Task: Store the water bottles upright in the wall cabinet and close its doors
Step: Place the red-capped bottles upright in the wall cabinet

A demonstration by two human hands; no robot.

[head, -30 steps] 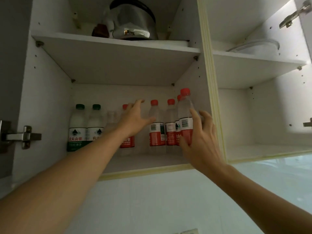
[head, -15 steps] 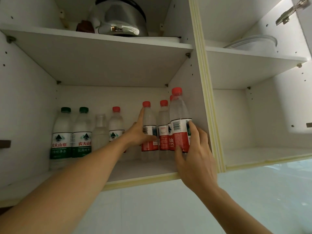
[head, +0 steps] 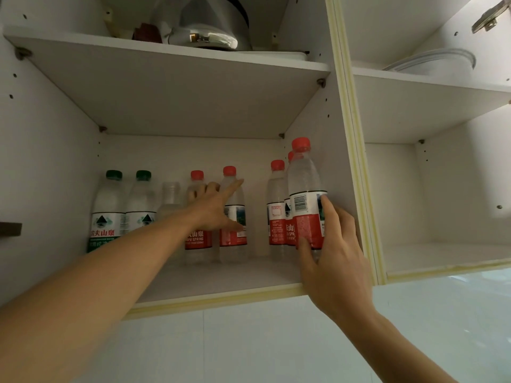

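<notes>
The open wall cabinet holds a row of upright water bottles on its lower left shelf. Two green-capped bottles stand at the left, then a capless clear bottle and a red-capped one. My left hand reaches in and holds a red-capped bottle between index finger and thumb. A gap separates it from two red-capped bottles at the right wall. My right hand grips the front red-capped bottle, upright at the shelf's right front.
A shiny metal pot sits on the upper left shelf. The right compartment has a clear round lid on its upper shelf and a bare lower shelf. A door hinge shows at top right. White tiled wall lies below.
My left hand has slid its red-capped bottle to the left, opening a gap in the row. My right hand keeps hold of the front bottle in about the same spot.
</notes>
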